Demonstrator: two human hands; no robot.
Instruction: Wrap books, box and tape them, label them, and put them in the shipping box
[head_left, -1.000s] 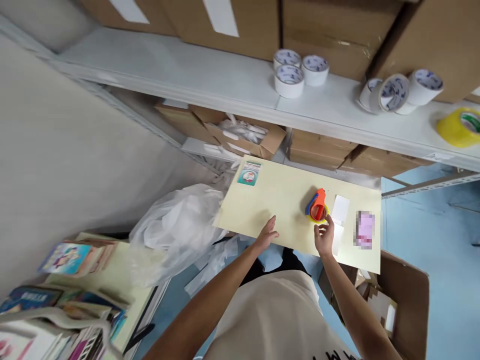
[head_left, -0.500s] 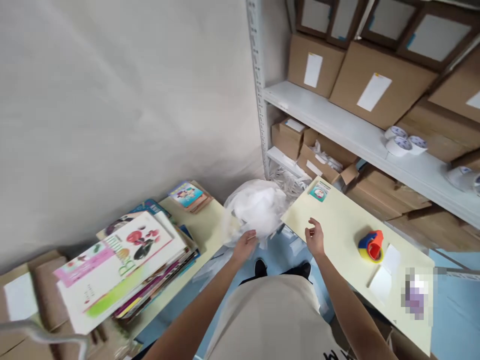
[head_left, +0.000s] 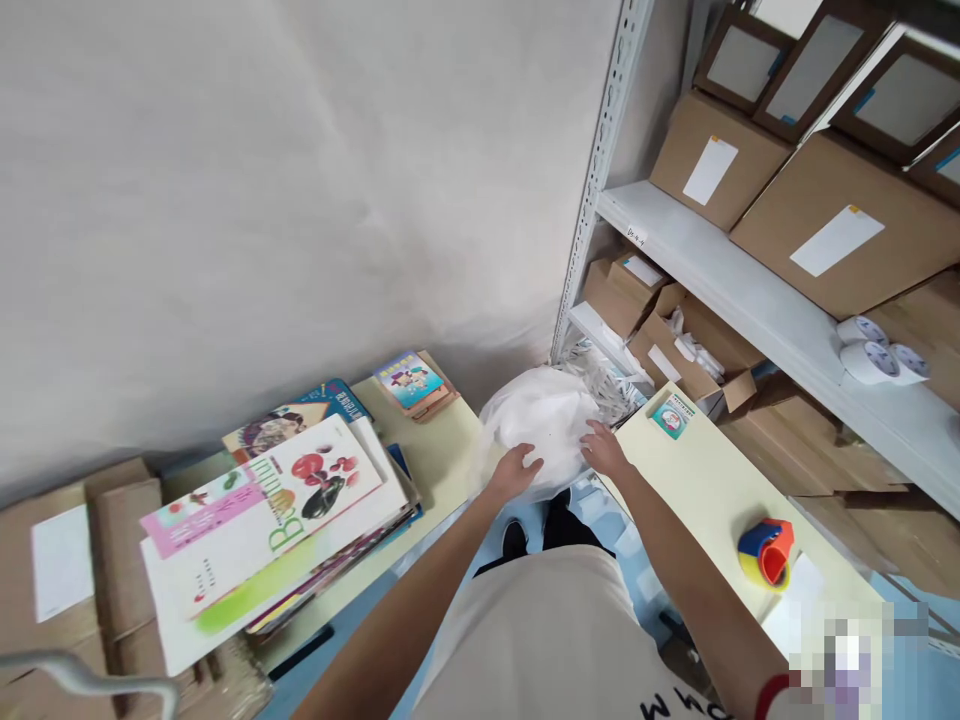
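Observation:
A translucent white plastic bag, bulging with pale contents I cannot make out, stands in the gap between two tables. My left hand is at its near left side, thumb and fingers apart. On the bag's right side lies my right hand, fingers spread toward the plastic. Both hands are at the bag's surface with nothing visibly gripped. Left of the bag, a small stack of picture books sits on the left table's far end. A small green-and-white booklet rests near the right hand.
Stacked magazines cover much of the left table. A red, blue and yellow tape dispenser stands on the right table. Metal shelving holds cardboard boxes and tape rolls. Shredded paper lies behind the bag.
Both hands have moved forward to the plastic bag, the right hand coming inward from over the right table's edge. The view has shifted left, so the surroundings appear farther right.

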